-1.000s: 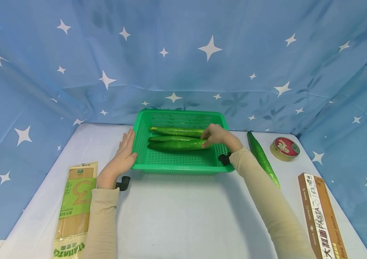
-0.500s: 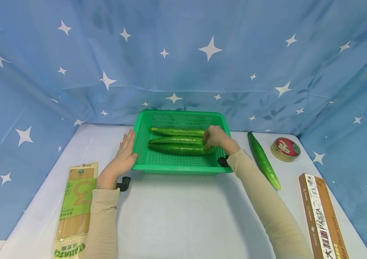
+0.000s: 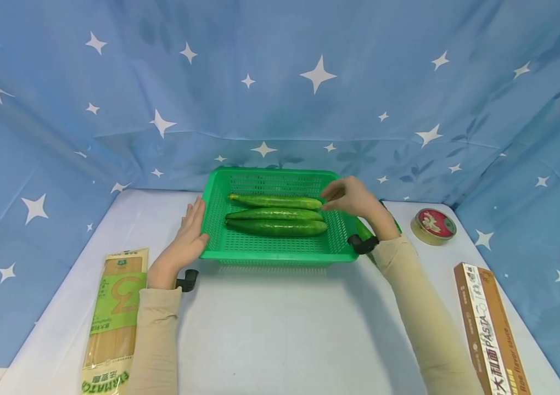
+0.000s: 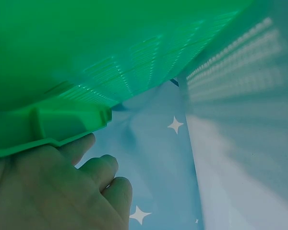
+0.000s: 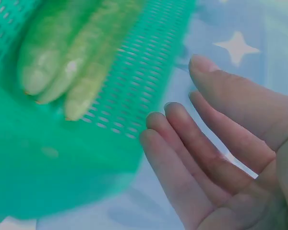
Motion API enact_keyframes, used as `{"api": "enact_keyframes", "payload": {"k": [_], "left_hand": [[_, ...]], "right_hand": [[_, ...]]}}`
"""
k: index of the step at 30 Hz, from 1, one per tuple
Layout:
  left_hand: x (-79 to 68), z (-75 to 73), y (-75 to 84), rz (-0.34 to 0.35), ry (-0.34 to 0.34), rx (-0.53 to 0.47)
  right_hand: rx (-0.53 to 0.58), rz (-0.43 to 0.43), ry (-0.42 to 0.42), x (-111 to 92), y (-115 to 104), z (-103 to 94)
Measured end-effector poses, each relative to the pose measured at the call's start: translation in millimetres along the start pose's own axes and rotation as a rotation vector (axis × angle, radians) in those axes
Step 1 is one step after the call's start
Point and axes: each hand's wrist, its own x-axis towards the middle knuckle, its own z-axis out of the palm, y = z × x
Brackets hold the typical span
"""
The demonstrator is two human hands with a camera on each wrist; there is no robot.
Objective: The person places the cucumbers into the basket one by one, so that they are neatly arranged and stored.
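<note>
Head view: three cucumbers (image 3: 276,214) lined up in a green plastic basket (image 3: 287,256)

Furthest left, one spaghetti packet (image 3: 114,318) marked with a large 3 lies lengthwise on the white tabletop (image 3: 270,329), partly under the left sleeve (image 3: 156,340). The left hand (image 3: 186,236) rests against the basket's left side, its fingers straight and gripping nothing; the left wrist view shows the rim just over it. That flat touch probably serves to steady the basket.

The single basket stands near the starry blue backdrop (image 3: 270,82). Its three cucumbers lie roughly parallel, all running along the basket's longer direction, presumably because they fit best that way; the nearer two touch or nearly touch.

By the basket's right end hangs the right hand (image 3: 351,197). Its fingers are loosely bent, with a wide gap between them and the thumb, and it holds nothing; the right wrist view shows it apart from the cucumbers. Beside that wrist, outside the basket, more cucumber green (image 3: 363,229) shows; the arm hides too much to tell whether it is one cucumber or two.

Further right are one round tin (image 3: 433,226) with a red lid and, nearer, one long pasta box (image 3: 490,329), both seemingly set aside from the basket.
</note>
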Motion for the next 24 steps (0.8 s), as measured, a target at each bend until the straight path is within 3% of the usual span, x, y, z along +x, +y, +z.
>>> {"api": "enact_keyframes", "payload": {"k": [5,11,15,20,24], "left_hand": [[-0.2,-0.1,0.6,0.0,0.0,-0.003],[0.0,-0.2,-0.3,-0.007,-0.002,0.002],[-0.9,-1.5,0.2,-0.02,-0.005,0.011],[0.1,-0.9,0.2,-0.027,-0.007,0.014],[0.6,1.1,-0.2,-0.025,-0.004,0.016]], "right_hand": [[0.108,-0.045,0.13,-36,2,-20.1],[0.285,0.006,0.342,-86,14,-40.7],[0.409,0.062,0.464,-115,31,-44.1],[0.409,0.162,0.584,-144,62,-31.0],[0.283,0.22,0.618,-159,82,-9.5]]}}
